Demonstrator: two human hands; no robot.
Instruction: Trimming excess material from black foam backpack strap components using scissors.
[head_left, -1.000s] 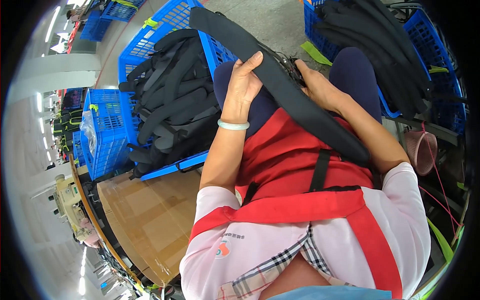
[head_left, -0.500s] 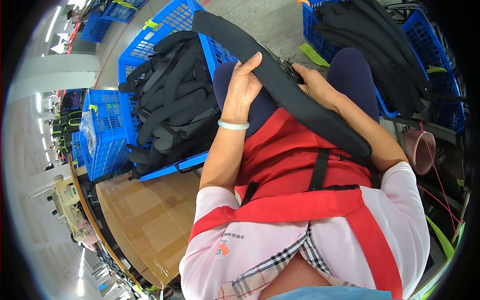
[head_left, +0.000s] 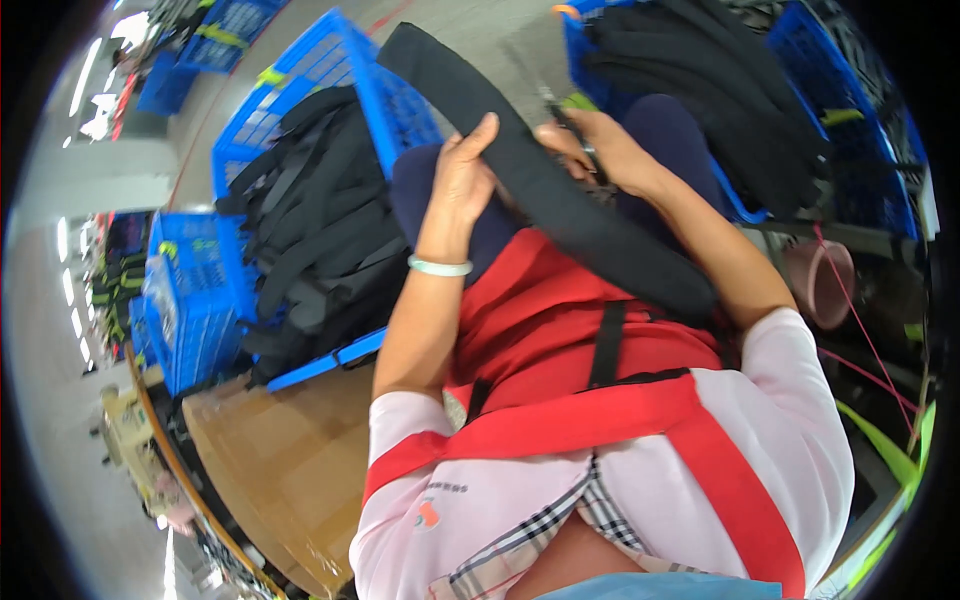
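A long, curved black padded strap (head_left: 560,195) slants across my lap, its far end up by the blue basket and its near end by my right forearm. My left hand (head_left: 465,170) grips its left edge, thumb on top and fingers underneath. Just beyond the strap, my right hand (head_left: 610,150) is closed on a pair of scissors (head_left: 568,122). Their dark handles sit in my fingers, and the blades point away, smeared by motion. Whether the scissors touch the strap I cannot tell.
A blue plastic basket (head_left: 375,95) heaped with black straps (head_left: 320,220) stands at my left, beside a cardboard box (head_left: 290,460). Another blue basket (head_left: 590,60) with long black pieces (head_left: 720,90) is at the right, near a pink mesh bin (head_left: 822,285). A sewing machine (head_left: 130,425) stands far left.
My right hand has come out from behind the strap and shifted left, bringing the scissors into plainer view. My left hand keeps its hold on the strap. The whole view has shifted slightly.
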